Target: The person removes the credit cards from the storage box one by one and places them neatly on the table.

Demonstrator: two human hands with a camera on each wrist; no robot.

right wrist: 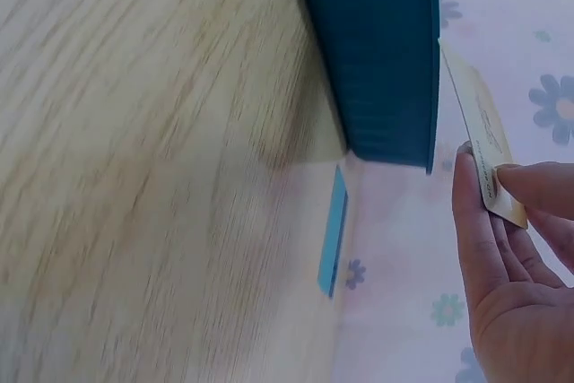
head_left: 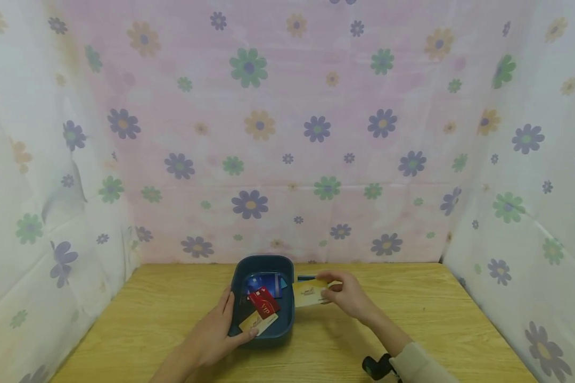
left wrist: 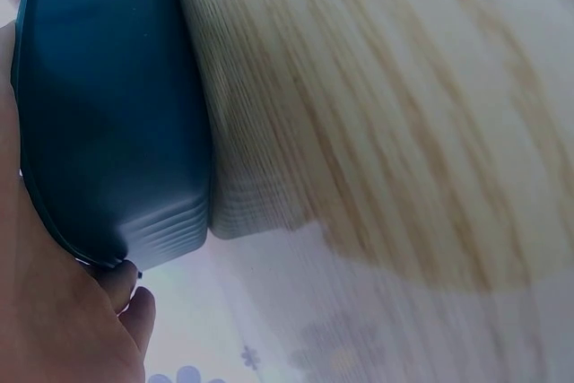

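Observation:
A dark blue plastic bin [head_left: 287, 332] stands on the table with several cards inside. Among them are a red VIP card [head_left: 264, 302], a blue card [head_left: 263, 283] and a cream-gold card [head_left: 259, 322]. My left hand [head_left: 213, 327] grips the bin's left side, fingers along the outer wall and thumb over the rim at the near corner. To the right of the bin, my right hand [head_left: 347, 295] pinches another cream-gold card [head_left: 309, 293] between thumb and fingers. In the right wrist view this card [right wrist: 480, 127] is tilted, held above the table at about rim height.
Beyond the held card, a blue card [right wrist: 333, 235] lies flat on the wooden table [head_left: 388, 319], near its back edge. Flower-patterned cloth [head_left: 287, 159] hangs behind the table and along both sides. A black device [head_left: 377, 367] is at my right wrist.

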